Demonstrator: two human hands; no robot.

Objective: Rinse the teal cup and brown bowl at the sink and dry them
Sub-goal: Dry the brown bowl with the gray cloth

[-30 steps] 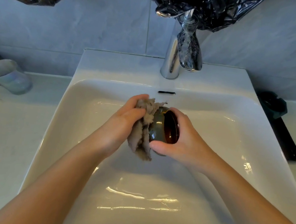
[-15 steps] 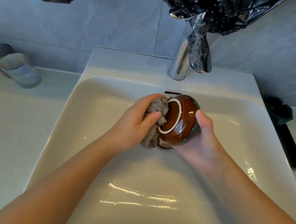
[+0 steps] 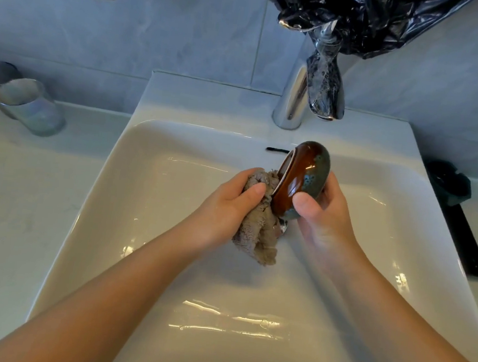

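The brown bowl (image 3: 301, 177), glossy with a speckled blue-grey rim, is held on its side above the white sink (image 3: 141, 200), its foot ring facing left. My right hand (image 3: 320, 219) grips it by the rim, thumb on the outside. My left hand (image 3: 229, 206) holds a bunched beige cloth (image 3: 259, 230) against the bowl's base. A dark teal object, possibly the cup (image 3: 450, 183), lies on the counter at the right, partly hidden.
A chrome tap (image 3: 305, 96) stands behind the basin with no water running. Black plastic sheeting (image 3: 367, 14) hangs above it. A shiny tumbler (image 3: 26, 105) lies on the left counter. A black flat object (image 3: 467, 237) sits at the sink's right edge.
My right hand turned the bowl from opening-towards-me to base facing left and lifted it slightly. The cloth in my left hand slid from the bowl's outside to its foot ring.
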